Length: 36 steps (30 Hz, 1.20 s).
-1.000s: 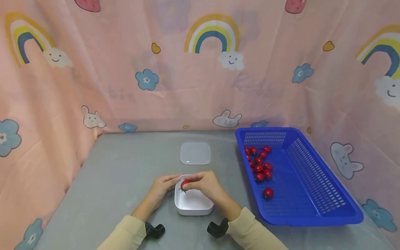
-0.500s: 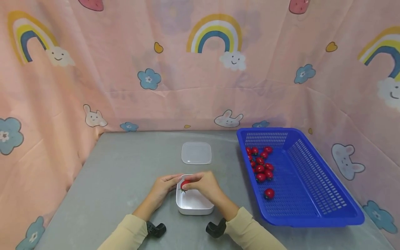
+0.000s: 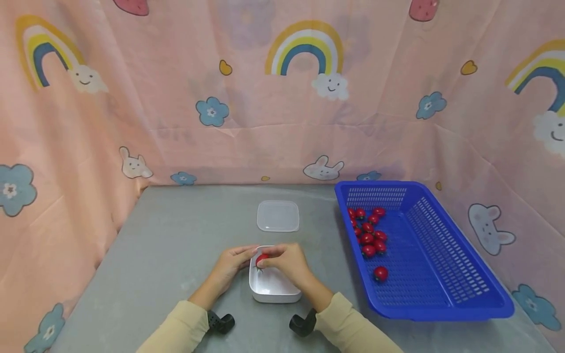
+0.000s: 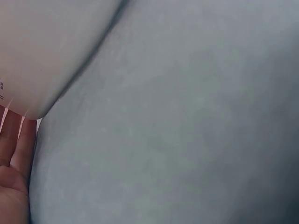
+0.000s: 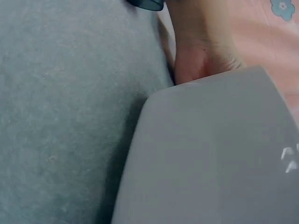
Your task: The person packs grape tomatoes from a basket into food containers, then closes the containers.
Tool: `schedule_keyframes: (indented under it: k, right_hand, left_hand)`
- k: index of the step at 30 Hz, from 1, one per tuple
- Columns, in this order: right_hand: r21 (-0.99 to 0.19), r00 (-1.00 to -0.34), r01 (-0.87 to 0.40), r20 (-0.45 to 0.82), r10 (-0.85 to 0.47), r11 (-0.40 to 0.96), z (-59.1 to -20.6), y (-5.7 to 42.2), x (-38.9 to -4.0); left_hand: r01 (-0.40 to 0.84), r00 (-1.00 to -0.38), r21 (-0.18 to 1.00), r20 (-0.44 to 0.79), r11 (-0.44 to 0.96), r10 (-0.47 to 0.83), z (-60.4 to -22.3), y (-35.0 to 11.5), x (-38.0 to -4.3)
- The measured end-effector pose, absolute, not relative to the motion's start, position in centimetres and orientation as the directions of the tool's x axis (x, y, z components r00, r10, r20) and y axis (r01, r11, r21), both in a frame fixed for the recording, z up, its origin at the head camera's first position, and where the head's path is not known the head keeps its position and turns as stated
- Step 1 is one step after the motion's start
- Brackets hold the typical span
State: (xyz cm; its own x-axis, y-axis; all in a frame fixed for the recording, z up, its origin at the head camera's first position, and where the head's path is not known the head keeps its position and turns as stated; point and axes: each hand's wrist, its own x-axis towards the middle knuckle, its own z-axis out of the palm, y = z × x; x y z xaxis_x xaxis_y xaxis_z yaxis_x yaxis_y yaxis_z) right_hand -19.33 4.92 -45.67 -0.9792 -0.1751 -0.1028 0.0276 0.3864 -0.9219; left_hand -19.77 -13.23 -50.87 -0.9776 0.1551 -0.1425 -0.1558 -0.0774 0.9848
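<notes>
A white rectangular plastic box (image 3: 278, 295) stands on the grey table in front of the person. My left hand (image 3: 230, 263) holds it at its back left corner, thumb near the rim; in the left wrist view the fingers (image 4: 21, 144) lie along the outer wall. Over the left part of the box, my right hand (image 3: 287, 261) pinches a red cherry tomato (image 3: 261, 259) between thumb and fingers, green stem end toward the person. In the right wrist view the box wall (image 5: 210, 154) hides the right fingertips and the tomato.
A blue plastic basket (image 3: 441, 312) stands at the right, with several cherry tomatoes (image 3: 368, 239) along its left side and one (image 3: 380, 273) lying apart nearer the front. Behind the box lies a translucent lid (image 3: 278, 216). A pink printed curtain (image 3: 247, 147) hangs around the table.
The head view has shifted very slightly. Both hands stay at the box, with the cherry tomato still pinched in the right hand at nearly the same spot.
</notes>
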Motion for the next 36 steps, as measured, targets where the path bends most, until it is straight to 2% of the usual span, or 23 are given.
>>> schedule_keyframes:
  k: [23, 29, 36]
  right_hand:
    - [-0.896, -0.979, 0.071, -0.148, -0.142, 0.439, -46.4, 4.2, -19.8]
    - [-0.870, -0.979, 0.037, -0.130, -0.157, 0.492, -46.5, 4.1, -19.7]
    - [-0.873, -0.975, -0.016, -0.094, -0.200, 0.488, -47.2, 4.3, -19.5]
  left_hand:
    - [-0.168, -0.974, 0.984, -0.156, -0.060, 0.163, -50.8, -13.5, -20.2]
    - [-0.154, -0.974, 0.987, -0.145, -0.039, 0.173, -51.0, -13.6, -20.1]
    - [-0.146, -0.975, 0.989, -0.144, -0.001, 0.167, -51.3, -13.4, -19.9]
